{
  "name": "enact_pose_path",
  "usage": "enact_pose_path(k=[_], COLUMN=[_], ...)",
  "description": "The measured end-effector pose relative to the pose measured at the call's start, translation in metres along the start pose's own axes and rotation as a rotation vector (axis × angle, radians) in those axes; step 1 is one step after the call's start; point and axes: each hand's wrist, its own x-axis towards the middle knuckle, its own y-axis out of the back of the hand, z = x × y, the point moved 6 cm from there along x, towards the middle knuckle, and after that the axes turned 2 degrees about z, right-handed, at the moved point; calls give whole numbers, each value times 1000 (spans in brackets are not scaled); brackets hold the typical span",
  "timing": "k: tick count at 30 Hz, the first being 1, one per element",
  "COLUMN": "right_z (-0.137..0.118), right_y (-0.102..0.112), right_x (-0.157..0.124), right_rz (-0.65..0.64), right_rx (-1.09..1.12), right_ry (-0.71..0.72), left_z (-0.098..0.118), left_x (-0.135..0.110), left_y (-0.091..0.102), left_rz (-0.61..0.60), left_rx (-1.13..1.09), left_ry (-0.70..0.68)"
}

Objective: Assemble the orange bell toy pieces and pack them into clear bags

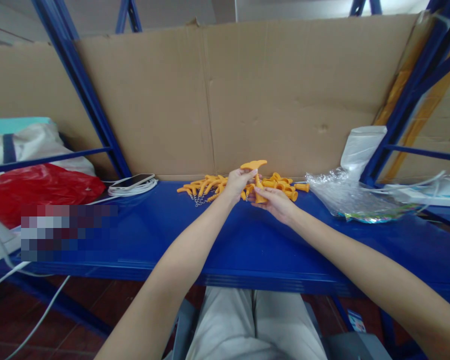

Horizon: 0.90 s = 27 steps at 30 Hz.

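My left hand (237,184) is closed around the stem of an orange T-shaped plastic handle (254,164), its crossbar held uppermost. Just below it, my right hand (276,201) grips an orange flared sleeve (260,198), wide end down. The two parts are in line; whether they are joined I cannot tell, as fingers cover the middle. Behind and left of my hands lies a heap of orange curved handles (209,184), some with small metal chains (199,201). More orange flared sleeves (285,187) are heaped behind my right hand.
The blue shelf table (157,235) has a cardboard sheet (285,95) along its back. On the left are a phone (138,180) on a coiled white cable (133,188) and a red bag (41,190). Clear plastic wrap (333,192) lies right, near a blue post (393,120).
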Motion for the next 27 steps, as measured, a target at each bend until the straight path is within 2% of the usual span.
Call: enact_pose_path(k=[3, 8, 15, 23, 27], right_z=[-3, -10, -3, -2, -3], right_y=[0, -13, -15, -6, -6], right_x=[-3, -10, -10, -8, -8], right_rz=[20, -60, -97, 39, 53], right_rx=[-26, 29, 8, -52, -80], right_ry=[25, 58, -59, -61, -48], left_z=[0, 0, -4, -2, -1], left_x=[0, -2, -1, -2, -5], left_y=[-1, -5, -1, -2, -5], left_rz=[-31, -103, -85, -59, -80], left_rx=[6, 14, 47, 97, 87], left_ry=[-1, 15, 31, 16, 26])
